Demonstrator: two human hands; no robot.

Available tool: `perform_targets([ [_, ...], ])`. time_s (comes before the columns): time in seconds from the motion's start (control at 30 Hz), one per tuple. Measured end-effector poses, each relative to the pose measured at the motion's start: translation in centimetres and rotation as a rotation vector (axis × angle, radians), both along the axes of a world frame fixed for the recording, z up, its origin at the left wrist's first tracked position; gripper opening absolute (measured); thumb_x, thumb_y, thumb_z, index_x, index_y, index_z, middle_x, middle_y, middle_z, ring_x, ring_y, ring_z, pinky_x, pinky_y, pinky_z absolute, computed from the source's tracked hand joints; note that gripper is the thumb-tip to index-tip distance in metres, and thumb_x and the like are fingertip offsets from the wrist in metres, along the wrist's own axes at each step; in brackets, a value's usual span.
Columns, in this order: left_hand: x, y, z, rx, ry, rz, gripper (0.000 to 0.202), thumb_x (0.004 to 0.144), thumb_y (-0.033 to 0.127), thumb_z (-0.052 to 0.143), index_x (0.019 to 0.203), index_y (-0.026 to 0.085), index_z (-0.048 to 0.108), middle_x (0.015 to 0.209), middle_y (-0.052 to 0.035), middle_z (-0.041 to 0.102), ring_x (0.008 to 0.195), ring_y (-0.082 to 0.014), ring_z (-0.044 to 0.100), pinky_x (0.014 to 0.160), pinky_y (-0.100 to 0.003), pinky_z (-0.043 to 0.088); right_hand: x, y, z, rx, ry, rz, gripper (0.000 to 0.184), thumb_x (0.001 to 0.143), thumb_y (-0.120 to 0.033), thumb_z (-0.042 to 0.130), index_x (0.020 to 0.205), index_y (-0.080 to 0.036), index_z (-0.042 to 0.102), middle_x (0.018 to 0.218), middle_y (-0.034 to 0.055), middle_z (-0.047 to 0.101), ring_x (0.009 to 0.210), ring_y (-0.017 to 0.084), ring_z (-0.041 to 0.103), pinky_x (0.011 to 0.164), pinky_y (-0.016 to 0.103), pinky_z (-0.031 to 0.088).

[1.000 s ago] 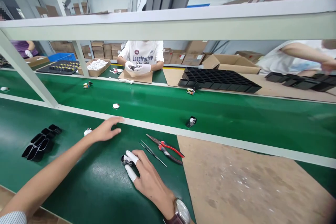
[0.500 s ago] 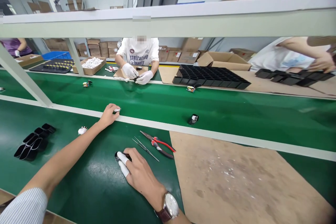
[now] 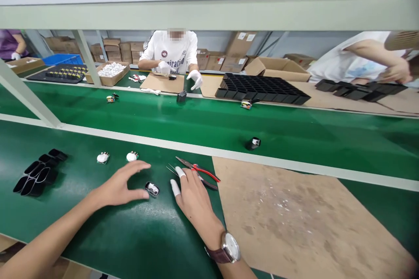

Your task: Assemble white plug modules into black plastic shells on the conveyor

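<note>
My left hand [image 3: 123, 184] is open, thumb and fingers apart, just left of a small black housing [image 3: 152, 189] with white material inside. That housing sits on the green bench, touched by neither hand as far as I can see. My right hand [image 3: 195, 196], with white finger cots on two digits, reaches over the tweezers [image 3: 172, 169] with its fingers apart. It hides most of the tweezers; whether it touches them I cannot tell. Red-handled pliers [image 3: 206, 173] lie beside it. Two small white-topped parts [image 3: 102, 157], [image 3: 132, 156] rest behind my left hand.
Several empty black housings [image 3: 36, 174] stand at left. A pale rail [image 3: 157, 143] separates the bench from the green belt [image 3: 196, 122], which carries a black housing [image 3: 254, 143] and small parts. Cardboard [image 3: 294, 218] covers the right side. A co-worker [image 3: 173, 52] in white gloves sits opposite.
My left hand has come back from the rail, and a second white-topped part now lies on the bench. My right hand has let go of the black housing and moved right, over the tweezers.
</note>
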State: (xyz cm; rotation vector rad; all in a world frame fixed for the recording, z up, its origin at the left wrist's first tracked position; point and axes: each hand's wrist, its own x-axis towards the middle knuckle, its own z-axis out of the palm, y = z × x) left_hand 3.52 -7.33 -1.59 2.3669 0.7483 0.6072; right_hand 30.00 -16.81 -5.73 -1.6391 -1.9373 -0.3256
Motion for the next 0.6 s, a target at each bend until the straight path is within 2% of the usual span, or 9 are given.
perform_targets([
  [0.03,0.5,-0.7,-0.4,-0.075,0.005,-0.055,0.067,0.09,0.037,0.082,0.15,0.03,0.052,0.147,-0.0119,0.061,0.132,-0.0291,0.063,0.111,-0.045,0.054,0.3,0.1,-0.3,-0.002,-0.051,-0.023,0.03,0.102,-0.013,0.047,0.128,-0.011,0.06,0.104,0.0153,0.067,0.095,0.031,0.065,0.084,0.049,0.06],
  [0.1,1.2,-1.6,-1.6,-0.156,0.001,-0.086,0.061,0.093,0.029,0.079,0.148,0.03,0.053,0.139,-0.01,0.066,0.125,-0.0263,0.067,0.108,-0.043,0.056,0.7,0.2,-0.7,-0.001,-0.1,0.005,0.033,0.095,-0.004,0.042,0.119,-0.013,0.064,0.097,0.0127,0.066,0.089,0.028,0.064,0.082,0.046,0.06],
  [0.17,1.6,-2.1,-2.9,-0.171,-0.013,-0.045,0.051,0.096,0.024,0.072,0.144,0.03,0.056,0.13,-0.0075,0.069,0.116,-0.0235,0.069,0.104,-0.04,0.057,0.6,0.1,-0.6,0.007,-0.051,0.084,0.034,0.094,-0.001,0.042,0.115,-0.015,0.065,0.098,0.0112,0.066,0.088,0.025,0.063,0.078,0.041,0.059],
  [0.27,1.5,-2.3,-4.2,-0.153,-0.047,0.034,0.053,0.096,0.026,0.074,0.145,0.031,0.054,0.121,-0.0051,0.069,0.104,-0.0209,0.069,0.096,-0.037,0.058,-0.3,-0.3,0.3,0.042,0.102,0.218,0.028,0.098,-0.005,0.047,0.12,-0.015,0.063,0.103,0.0096,0.066,0.085,0.02,0.063,0.069,0.032,0.055],
  [0.4,1.2,-2.6,-4.6,-0.135,-0.089,0.046,0.062,0.096,0.026,0.074,0.151,0.034,0.046,0.117,-0.0029,0.068,0.103,-0.0195,0.067,0.096,-0.035,0.058,-1.3,-1.0,1.5,0.071,0.089,0.331,0.025,0.095,-0.005,0.051,0.113,-0.016,0.065,0.098,0.0081,0.064,0.077,0.019,0.059,0.064,0.031,0.05],
  [0.6,1.1,-2.8,-4.5,-0.125,-0.053,0.028,0.066,0.098,0.024,0.072,0.155,0.036,0.039,0.121,-0.0026,0.066,0.106,-0.0194,0.067,0.099,-0.036,0.057,-1.3,-1.3,1.8,0.067,-0.018,0.304,0.022,0.09,-0.003,0.05,0.094,-0.018,0.065,0.092,0.0077,0.062,0.076,0.02,0.054,0.064,0.033,0.043],
])
